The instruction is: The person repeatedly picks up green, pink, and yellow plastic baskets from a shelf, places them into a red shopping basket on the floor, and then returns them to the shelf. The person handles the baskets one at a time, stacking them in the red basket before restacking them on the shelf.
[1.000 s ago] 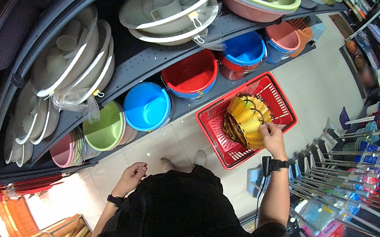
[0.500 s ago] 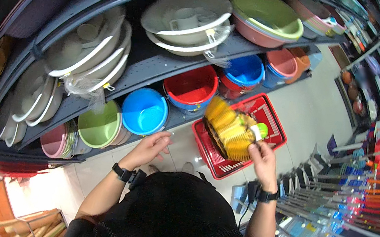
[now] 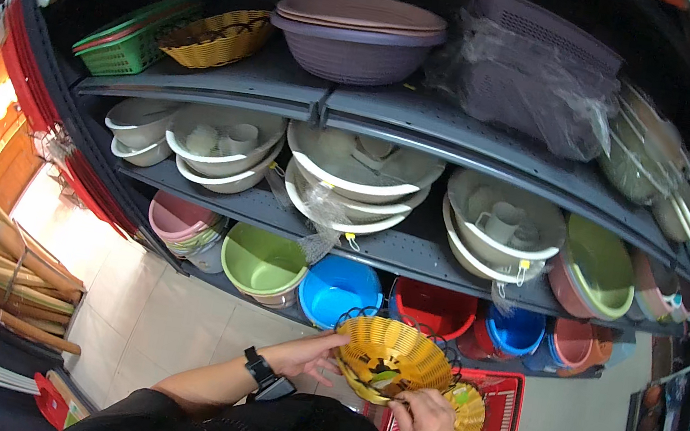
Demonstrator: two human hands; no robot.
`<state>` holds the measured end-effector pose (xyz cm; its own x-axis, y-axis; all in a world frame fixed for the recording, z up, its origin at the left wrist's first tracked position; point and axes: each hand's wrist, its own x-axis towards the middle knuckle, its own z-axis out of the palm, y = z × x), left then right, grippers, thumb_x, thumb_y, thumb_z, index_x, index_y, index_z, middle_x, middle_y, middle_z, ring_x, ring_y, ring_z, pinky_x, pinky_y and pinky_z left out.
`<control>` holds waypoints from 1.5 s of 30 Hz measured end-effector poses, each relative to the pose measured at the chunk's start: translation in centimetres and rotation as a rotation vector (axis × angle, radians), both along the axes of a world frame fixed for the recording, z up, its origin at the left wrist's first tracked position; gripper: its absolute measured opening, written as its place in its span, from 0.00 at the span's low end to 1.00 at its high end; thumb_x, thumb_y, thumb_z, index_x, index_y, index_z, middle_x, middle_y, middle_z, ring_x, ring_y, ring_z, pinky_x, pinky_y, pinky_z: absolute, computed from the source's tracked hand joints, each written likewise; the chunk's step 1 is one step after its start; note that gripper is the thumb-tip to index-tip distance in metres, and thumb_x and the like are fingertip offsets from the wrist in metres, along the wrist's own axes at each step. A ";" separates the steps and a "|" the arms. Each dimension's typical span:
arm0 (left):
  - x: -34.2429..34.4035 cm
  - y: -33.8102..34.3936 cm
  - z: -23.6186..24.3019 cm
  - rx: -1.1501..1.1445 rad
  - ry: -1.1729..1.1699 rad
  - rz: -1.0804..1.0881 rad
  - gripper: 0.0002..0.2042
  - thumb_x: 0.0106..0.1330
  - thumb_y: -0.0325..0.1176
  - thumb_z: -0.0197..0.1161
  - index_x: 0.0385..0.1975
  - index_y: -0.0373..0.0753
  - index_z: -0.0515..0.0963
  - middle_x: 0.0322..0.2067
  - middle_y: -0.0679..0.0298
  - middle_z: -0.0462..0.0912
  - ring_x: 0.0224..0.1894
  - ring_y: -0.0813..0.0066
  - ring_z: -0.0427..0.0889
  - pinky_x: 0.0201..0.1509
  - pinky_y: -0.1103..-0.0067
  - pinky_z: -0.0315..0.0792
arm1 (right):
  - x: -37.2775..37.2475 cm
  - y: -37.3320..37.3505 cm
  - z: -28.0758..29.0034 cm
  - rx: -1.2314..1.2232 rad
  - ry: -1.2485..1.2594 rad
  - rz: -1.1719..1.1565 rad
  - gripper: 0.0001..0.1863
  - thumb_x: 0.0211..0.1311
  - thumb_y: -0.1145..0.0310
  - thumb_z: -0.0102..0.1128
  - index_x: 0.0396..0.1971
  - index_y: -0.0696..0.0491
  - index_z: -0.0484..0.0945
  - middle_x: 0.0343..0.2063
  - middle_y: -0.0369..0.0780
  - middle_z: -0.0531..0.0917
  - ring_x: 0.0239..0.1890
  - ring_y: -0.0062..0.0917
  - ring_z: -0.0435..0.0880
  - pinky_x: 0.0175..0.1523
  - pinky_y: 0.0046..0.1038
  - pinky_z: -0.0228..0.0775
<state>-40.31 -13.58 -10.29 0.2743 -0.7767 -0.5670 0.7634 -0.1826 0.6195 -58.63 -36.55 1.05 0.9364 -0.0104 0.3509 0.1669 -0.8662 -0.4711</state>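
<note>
My right hand (image 3: 424, 425) grips the front rim of a round yellow woven basket (image 3: 396, 347) with dark looped trim, held low in front of the shelving. My left hand (image 3: 307, 357) is at this basket’s left edge, thumb near the rim and fingers spread apart below it. A second yellow woven piece (image 3: 464, 423), with a small green patch on it, sits behind my right hand in a red plastic shopping basket (image 3: 509, 380) on the floor. The held basket partly hides the shopping basket.
Shelves (image 3: 202, 89) hold white basins (image 3: 303, 195), purple basins (image 3: 349, 56), green baskets (image 3: 116, 54) and a yellow basket (image 3: 215, 38). Coloured buckets (image 3: 342, 288) line the bottom. Wooden handles (image 3: 4, 286) lie at the left beside the tiled floor (image 3: 181, 325); more goods edge the right.
My view has swung toward the shelving. The yellow basket has been lifted from over the red basket, revealing a second yellow piece, and my left hand has moved up to its edge.
</note>
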 end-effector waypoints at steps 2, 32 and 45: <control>-0.7 1.9 0.1 -0.066 0.034 0.081 0.31 0.79 0.53 0.52 0.76 0.47 0.57 0.72 0.60 0.66 0.69 0.58 0.72 0.62 0.54 0.78 | 1.0 0.4 1.0 -0.006 0.011 0.069 0.09 0.54 0.67 0.75 0.32 0.53 0.85 0.29 0.41 0.87 0.34 0.36 0.86 0.40 0.37 0.77; 10.0 30.8 26.9 -0.457 -0.838 1.048 0.21 0.79 0.41 0.51 0.65 0.35 0.67 0.58 0.51 0.82 0.51 0.58 0.88 0.52 0.65 0.86 | 10.6 8.6 -1.4 0.476 0.034 0.035 0.10 0.68 0.71 0.63 0.41 0.61 0.87 0.42 0.48 0.90 0.47 0.35 0.91 0.53 0.31 0.80; 28.5 30.2 35.5 -0.392 -0.900 0.923 0.27 0.73 0.45 0.62 0.65 0.35 0.66 0.59 0.44 0.73 0.57 0.46 0.81 0.65 0.64 0.79 | 10.7 11.0 -5.2 0.432 0.144 -0.146 0.11 0.70 0.67 0.63 0.42 0.58 0.88 0.40 0.46 0.91 0.43 0.33 0.91 0.50 0.29 0.80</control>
<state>-11.82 16.67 25.24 0.9373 -0.1763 0.3006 -0.1860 0.4764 0.8593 -47.97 -25.56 -4.11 0.9531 -0.2619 0.1517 -0.0358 -0.5951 -0.8028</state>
